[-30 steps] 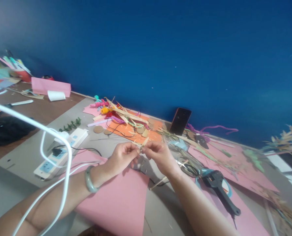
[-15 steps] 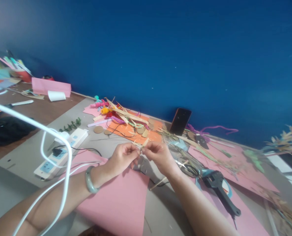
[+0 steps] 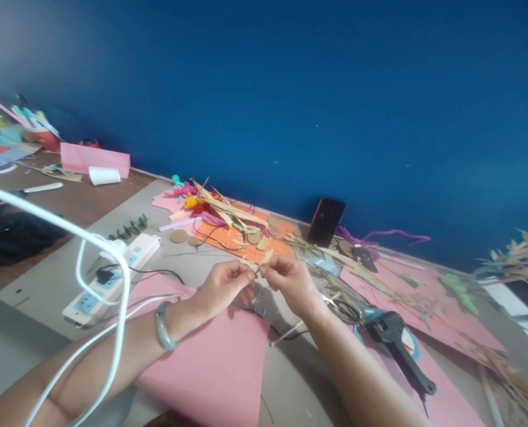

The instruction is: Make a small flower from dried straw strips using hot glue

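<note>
My left hand (image 3: 225, 286) and my right hand (image 3: 289, 281) meet above the grey table, fingertips pinched together on a small pale straw piece (image 3: 260, 261) that sticks up between them. A green bangle (image 3: 161, 326) sits on my left wrist. Below the hands lies a pink paper sheet (image 3: 210, 362). A thin stick (image 3: 286, 333) lies on the table under my right wrist.
A black glue gun (image 3: 397, 347) and scissors (image 3: 342, 305) lie right of my right hand. A white power strip (image 3: 113, 270) and white cable (image 3: 113, 308) are at left. An orange sheet with straw and pipe cleaners (image 3: 228, 219) and a phone (image 3: 326, 220) stand by the blue wall.
Both hands keep pinching the straw piece with only slight finger shifts; the view has drifted a little.
</note>
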### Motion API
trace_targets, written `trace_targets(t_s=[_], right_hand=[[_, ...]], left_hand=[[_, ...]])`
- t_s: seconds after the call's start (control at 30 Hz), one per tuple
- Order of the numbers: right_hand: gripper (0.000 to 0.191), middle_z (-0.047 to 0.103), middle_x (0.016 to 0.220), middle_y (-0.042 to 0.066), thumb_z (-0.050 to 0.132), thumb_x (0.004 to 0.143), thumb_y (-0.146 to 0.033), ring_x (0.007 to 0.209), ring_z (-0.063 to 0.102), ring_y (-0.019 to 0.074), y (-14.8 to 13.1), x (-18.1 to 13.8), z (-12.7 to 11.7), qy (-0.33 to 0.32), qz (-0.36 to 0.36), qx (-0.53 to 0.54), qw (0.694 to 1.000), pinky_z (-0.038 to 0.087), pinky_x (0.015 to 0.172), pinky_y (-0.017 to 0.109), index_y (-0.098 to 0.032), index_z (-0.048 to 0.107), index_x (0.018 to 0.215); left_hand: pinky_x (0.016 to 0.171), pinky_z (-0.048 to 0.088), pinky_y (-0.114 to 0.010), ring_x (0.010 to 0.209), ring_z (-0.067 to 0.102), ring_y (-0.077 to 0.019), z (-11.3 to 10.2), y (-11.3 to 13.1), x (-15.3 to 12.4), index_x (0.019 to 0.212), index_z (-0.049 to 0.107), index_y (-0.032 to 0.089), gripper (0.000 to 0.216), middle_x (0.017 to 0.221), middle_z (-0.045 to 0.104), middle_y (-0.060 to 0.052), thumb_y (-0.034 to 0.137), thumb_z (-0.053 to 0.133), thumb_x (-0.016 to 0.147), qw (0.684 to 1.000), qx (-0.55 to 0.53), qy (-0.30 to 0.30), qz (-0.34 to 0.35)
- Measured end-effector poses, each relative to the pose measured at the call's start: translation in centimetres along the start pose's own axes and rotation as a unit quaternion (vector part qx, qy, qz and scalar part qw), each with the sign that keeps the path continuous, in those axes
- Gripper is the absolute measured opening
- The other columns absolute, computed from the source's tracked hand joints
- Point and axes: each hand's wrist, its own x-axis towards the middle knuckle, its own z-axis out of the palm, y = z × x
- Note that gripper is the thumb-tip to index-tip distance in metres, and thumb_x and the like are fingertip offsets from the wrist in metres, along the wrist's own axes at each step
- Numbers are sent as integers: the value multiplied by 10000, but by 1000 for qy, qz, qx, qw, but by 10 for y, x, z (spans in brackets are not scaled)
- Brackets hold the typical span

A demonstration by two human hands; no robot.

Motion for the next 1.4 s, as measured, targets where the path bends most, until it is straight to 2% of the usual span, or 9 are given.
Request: trace_targets(t_s=[0.2,0.33,1.0,1.4], right_hand=[[227,482,468,-56,717,641,-359,453,345,72,0,1,-1,-15,16,13,1000,266,473,238,-164,610,600],[207,471,456,-62,704,634,-333,450,334,67,-1,0,2,-19,27,20,999,253,472,236,-166,597,579],[184,487,462,-62,696,675,-306,434,367,69,9,-1,5,-26,9,13,1000,279,454,227,-174,599,589],[189,493,470,-58,701,672,-307,447,370,71,11,0,8,-4,3,8,1000,298,460,221,-172,599,586]], left_hand=[[576,490,-231,642,607,-126,-1,4,2,839,666,132,197,744,649,-34,313,620,776,1000,-16,13,1],[605,475,-239,685,590,-136,-3,7,3,780,671,122,175,731,638,-35,292,629,762,999,-28,12,-13],[605,450,-244,584,557,-114,-5,3,5,679,652,113,146,614,632,-18,259,662,694,999,-37,14,-30],[591,435,-231,584,544,-107,-5,0,6,671,645,124,139,601,600,-1,251,643,726,1000,-18,16,-8]])
